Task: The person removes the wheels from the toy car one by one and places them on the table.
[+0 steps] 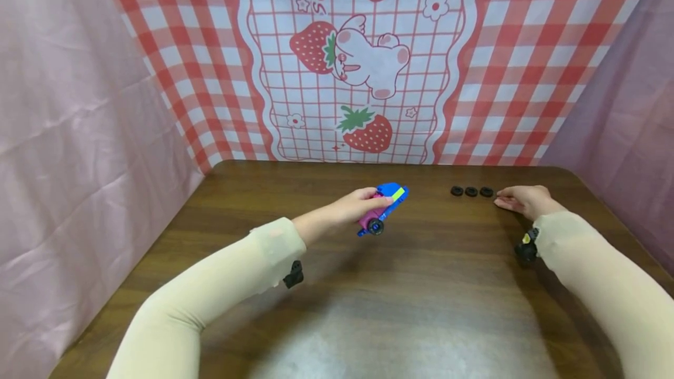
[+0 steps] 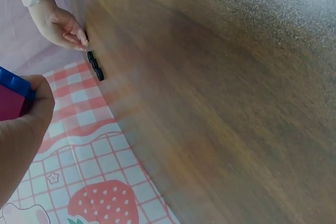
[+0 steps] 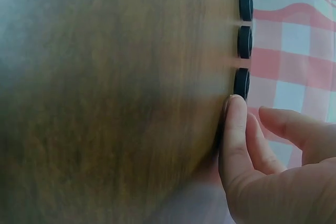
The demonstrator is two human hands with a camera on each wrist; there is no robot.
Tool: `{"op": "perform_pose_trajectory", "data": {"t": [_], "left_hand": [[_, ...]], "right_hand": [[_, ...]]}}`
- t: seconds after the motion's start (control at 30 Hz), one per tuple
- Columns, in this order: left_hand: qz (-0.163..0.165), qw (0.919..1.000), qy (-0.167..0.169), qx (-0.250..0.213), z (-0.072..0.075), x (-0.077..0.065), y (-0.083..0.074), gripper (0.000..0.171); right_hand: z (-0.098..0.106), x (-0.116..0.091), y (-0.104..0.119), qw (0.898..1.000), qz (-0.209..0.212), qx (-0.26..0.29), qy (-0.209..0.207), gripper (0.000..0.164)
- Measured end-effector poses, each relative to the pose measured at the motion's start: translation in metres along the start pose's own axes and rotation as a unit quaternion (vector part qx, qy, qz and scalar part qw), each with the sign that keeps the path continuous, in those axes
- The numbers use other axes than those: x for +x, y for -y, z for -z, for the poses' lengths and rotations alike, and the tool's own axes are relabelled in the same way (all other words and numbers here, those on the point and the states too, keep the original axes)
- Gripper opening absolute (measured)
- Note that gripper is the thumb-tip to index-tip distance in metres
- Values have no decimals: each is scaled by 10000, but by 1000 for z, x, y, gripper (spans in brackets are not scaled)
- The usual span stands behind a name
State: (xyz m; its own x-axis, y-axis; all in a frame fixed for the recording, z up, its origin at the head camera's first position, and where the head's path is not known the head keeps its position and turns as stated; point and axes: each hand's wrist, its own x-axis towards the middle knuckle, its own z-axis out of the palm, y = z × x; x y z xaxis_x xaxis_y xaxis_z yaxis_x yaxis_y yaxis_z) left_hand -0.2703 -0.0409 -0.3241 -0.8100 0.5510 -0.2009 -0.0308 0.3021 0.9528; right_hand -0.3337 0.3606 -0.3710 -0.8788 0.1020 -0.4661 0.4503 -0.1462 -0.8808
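My left hand (image 1: 354, 206) grips a blue and pink toy car (image 1: 388, 188) above the middle of the table, its thumb along a yellow-green strip. One black wheel (image 1: 375, 227) sits on the car's near side. In the left wrist view, a corner of the toy car (image 2: 16, 85) shows behind the fingers. Three black toy wheels (image 3: 244, 42) lie in a row near the table's back edge. My right hand (image 1: 526, 200) is beside the right-hand wheel, fingertips right at its edge. Its thumb (image 3: 283, 121) stands apart from the fingers, nothing between them.
The brown wooden table (image 1: 411, 285) reaches back to a red-and-white checked strawberry cloth (image 1: 526, 63). Pink curtains (image 1: 79, 133) hang at both sides. Each wrist carries a small black camera (image 1: 526, 247) below its cream sleeve.
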Motion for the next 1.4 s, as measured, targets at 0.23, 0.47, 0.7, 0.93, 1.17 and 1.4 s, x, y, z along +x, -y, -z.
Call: {"op": "perform_pose_trajectory", "data": {"t": [0.23,0.47,0.7,0.93,1.17,1.4], "left_hand": [[76,9984,267,-486,-2,1,-3,28],[142,9968,408,-665,0,0,-7,33],[-92,9966,516,-633,2,-1,-8,26],[-349,9959,493,-677,2,-2,-9,22],[-395,9961,228,-762,2,1,-7,25],[-394,9961,-102,-779,4,4,-5,33]], "right_hand": [[-1,-6,3,9986,37,87,511,34],[-9,-19,5,9951,255,-507,815,30],[-21,-26,8,9910,396,-736,1043,26],[-37,-33,13,9876,508,-362,1440,22],[-58,-48,16,9821,600,-536,1702,30],[-82,-64,12,9724,877,-1024,1903,26]]}}
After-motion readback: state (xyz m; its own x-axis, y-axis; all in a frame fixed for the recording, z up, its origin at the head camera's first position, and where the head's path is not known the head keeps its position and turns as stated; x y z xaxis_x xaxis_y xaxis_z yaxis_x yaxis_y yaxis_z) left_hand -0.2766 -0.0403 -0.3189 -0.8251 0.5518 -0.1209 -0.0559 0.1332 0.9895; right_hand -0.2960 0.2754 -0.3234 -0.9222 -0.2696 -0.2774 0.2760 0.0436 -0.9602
